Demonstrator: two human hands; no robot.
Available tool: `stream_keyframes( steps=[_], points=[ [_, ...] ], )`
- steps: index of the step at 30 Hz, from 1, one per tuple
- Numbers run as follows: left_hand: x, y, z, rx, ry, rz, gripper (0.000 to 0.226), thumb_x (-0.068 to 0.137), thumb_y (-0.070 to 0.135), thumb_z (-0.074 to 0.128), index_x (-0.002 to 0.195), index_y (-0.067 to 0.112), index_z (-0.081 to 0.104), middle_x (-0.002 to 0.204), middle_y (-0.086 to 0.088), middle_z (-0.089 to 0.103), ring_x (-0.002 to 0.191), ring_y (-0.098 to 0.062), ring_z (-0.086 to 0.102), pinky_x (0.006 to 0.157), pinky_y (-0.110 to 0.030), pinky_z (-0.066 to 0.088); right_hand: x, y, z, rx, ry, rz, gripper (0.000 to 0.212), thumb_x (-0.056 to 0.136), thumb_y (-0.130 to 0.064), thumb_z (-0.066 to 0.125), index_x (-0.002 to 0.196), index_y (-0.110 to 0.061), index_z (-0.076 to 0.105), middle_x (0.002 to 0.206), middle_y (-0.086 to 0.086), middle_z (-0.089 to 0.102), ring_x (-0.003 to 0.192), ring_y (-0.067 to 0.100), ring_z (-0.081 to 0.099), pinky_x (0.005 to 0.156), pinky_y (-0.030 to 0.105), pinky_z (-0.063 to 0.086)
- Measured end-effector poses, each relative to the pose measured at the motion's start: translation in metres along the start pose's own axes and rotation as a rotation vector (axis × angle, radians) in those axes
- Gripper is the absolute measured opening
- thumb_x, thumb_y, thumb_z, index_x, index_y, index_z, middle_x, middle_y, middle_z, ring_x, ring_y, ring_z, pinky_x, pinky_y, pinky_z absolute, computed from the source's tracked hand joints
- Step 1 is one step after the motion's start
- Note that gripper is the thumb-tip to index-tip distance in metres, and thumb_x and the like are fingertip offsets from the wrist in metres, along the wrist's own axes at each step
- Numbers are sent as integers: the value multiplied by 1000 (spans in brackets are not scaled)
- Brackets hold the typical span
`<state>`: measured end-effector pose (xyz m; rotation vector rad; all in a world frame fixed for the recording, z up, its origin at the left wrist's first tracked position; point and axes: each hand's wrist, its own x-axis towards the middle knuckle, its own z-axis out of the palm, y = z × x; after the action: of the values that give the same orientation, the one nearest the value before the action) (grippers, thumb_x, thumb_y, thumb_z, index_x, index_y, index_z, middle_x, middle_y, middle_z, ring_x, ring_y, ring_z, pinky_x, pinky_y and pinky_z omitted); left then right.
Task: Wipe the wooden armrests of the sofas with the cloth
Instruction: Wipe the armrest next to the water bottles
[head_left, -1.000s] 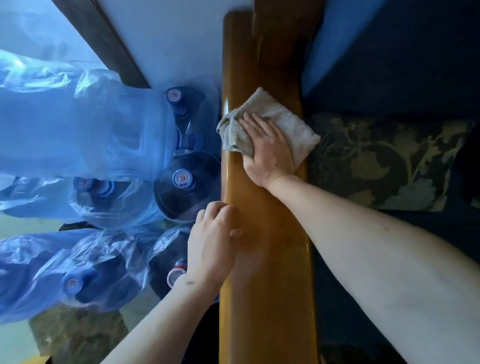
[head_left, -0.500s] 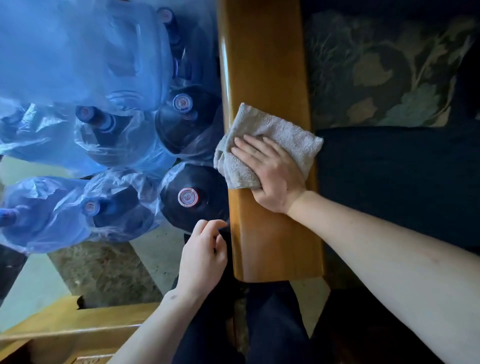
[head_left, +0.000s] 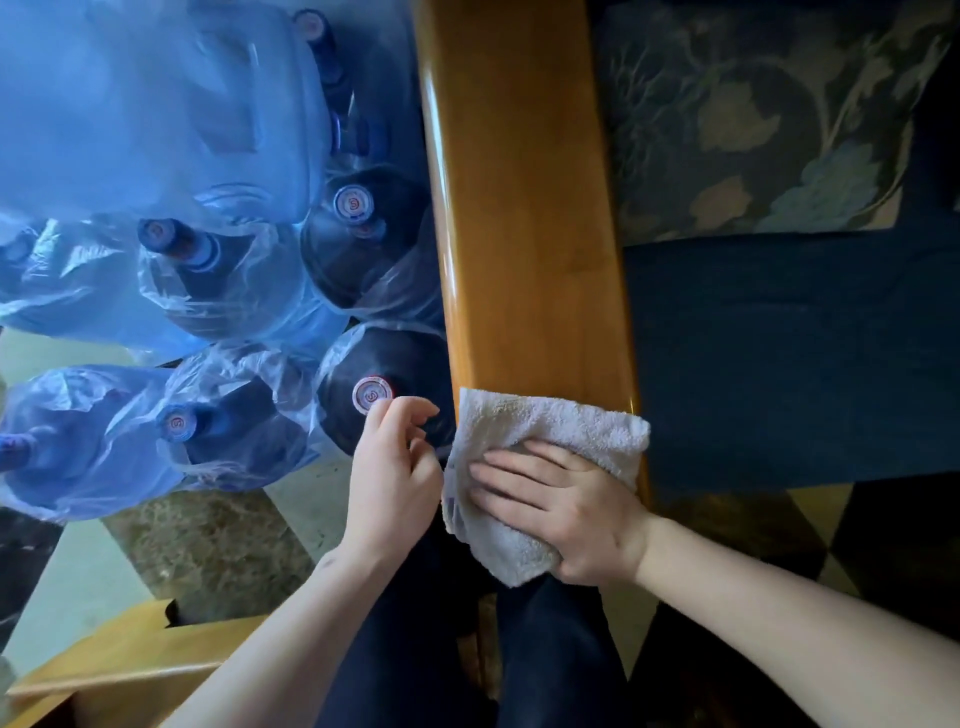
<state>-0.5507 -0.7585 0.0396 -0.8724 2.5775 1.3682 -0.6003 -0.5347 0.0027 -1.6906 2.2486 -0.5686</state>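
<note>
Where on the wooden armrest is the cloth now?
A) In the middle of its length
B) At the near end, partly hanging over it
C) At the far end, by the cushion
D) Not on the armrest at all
B: the right hand presses the cloth flat over the near end of the armrest, and part of the cloth hangs past it.

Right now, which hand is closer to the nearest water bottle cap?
Left. The left hand hovers right beside the bottle cap, fingertips almost at it; the right hand presses the cloth on the armrest.
</note>
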Motion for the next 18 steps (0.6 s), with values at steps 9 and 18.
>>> stream_keyframes(
  steps=[9,18],
  points=[
    [157,53,-4,-123,79,-11,36,88,1,46,119,13,62,108,1,66,91,-6,61,82,-21,48,115,138,-68,-62,3,-28,58,94,-34,62,149,-15,55,160,7,48,151,24,40,124,50,30],
    [281,110,-4,112,-267,-209,68,62,71,75,107,23,56,106,8,62,93,-10,60,67,-23,44,272,289,-155,-155,61,190,62,98,-48,48,155,-22,46,164,2,42,153,22,34,127,44,22]
  ],
)
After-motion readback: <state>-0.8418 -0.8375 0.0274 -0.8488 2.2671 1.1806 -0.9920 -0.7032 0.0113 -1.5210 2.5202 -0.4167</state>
